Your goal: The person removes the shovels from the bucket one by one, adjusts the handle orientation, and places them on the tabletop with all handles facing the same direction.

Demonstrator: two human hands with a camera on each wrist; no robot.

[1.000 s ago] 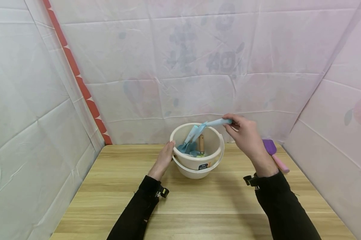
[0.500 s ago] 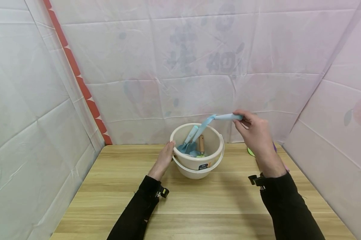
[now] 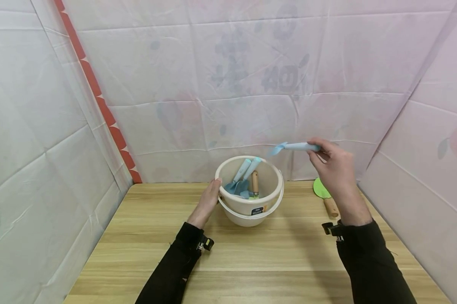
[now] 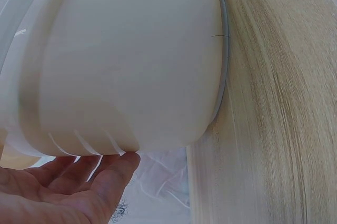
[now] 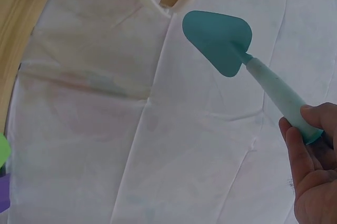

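Note:
A white bucket [image 3: 251, 207] stands on the wooden table [image 3: 251, 261]. My left hand [image 3: 214, 188] rests flat against its left wall, fingers [image 4: 105, 171] straight along the white bucket [image 4: 131, 60]. My right hand [image 3: 319, 150] pinches the handle end of a light blue trowel [image 3: 294, 147], held in the air above and to the right of the bucket's rim. The wrist view shows the blue trowel [image 5: 218, 42] blade pointing away from my right hand [image 5: 310, 145]. Two blue-handled tools [image 3: 245, 171] and a wooden-handled tool [image 3: 255, 183] stand inside the bucket.
A green trowel [image 3: 321, 188] with a wooden handle lies on the table at the right, partly behind my right wrist. Pale cloth walls [image 3: 228, 76] close in the table at the back and both sides. Bare tabletop lies in front of the bucket.
My right hand has lifted the blue trowel out of the bucket and carried it up and to the right. The left hand and bucket have stayed put.

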